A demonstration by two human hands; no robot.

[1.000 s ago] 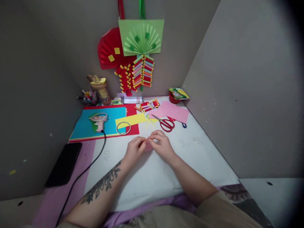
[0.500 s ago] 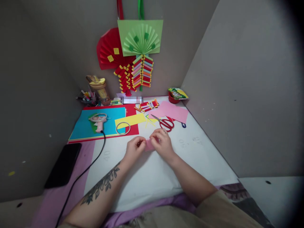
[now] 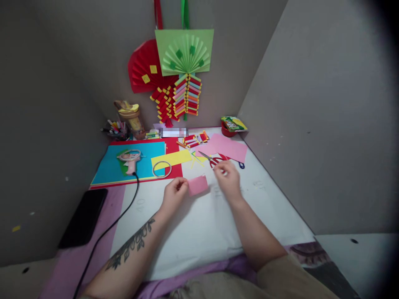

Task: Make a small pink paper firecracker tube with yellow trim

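A small pink paper rectangle [image 3: 198, 185] is pinched at its left edge by my left hand [image 3: 175, 192], and the rest of it sticks out to the right over the white sheet. My right hand [image 3: 229, 179] is apart from the paper, its fingers drawn together. Whether anything sits between those fingertips I cannot make out. Just behind the right hand lie red-handled scissors [image 3: 212, 160], their handles partly covered by it. Whether the hand touches them is unclear.
Pink sheets [image 3: 231, 147], a yellow strip [image 3: 172, 158] and a bracelet-like ring [image 3: 161, 169] lie farther back. Blue paper [image 3: 149, 160] carries a corded pink hot glue gun [image 3: 131, 167]. A black phone [image 3: 83, 218] rests at left; rolled paper pieces [image 3: 195, 139] are behind.
My right hand has let go of the pink paper and moved right, over the scissors' handles. The left hand still holds the paper, more of which now shows.
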